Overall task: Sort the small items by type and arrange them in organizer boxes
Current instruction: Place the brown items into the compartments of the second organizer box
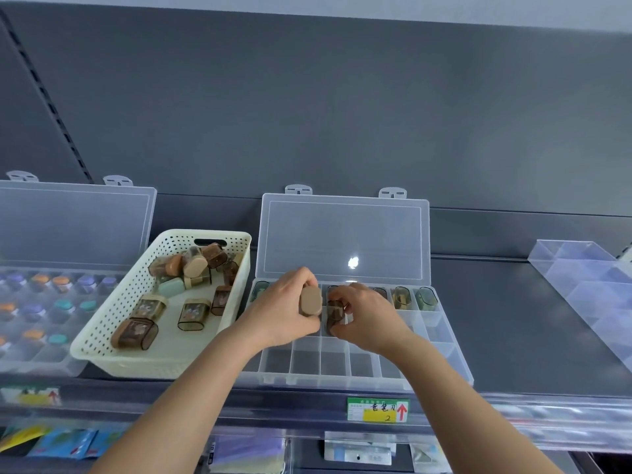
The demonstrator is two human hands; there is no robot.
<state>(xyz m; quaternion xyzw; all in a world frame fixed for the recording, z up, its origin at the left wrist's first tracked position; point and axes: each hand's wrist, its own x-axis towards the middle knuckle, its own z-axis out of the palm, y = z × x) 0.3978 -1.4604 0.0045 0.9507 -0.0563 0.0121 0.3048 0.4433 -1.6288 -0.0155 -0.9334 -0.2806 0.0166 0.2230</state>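
The small smoky-brown translucent oval case [334, 318] is pinched upright in the right hand [362, 316] directly above the clear compartmented organizer box [441, 331], while a beige-capped case [310, 300], at nine o'clock, is gripped by the left hand [284, 307].

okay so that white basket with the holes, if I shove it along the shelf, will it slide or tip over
The basket is wide, low and flat-bottomed, so it will probably slide rather than tip. Its perforated plastic walls look thin, so it is likely light and may flex a little. The small cases inside lie loose and jumbled, so they would probably shift or rattle when pushed.
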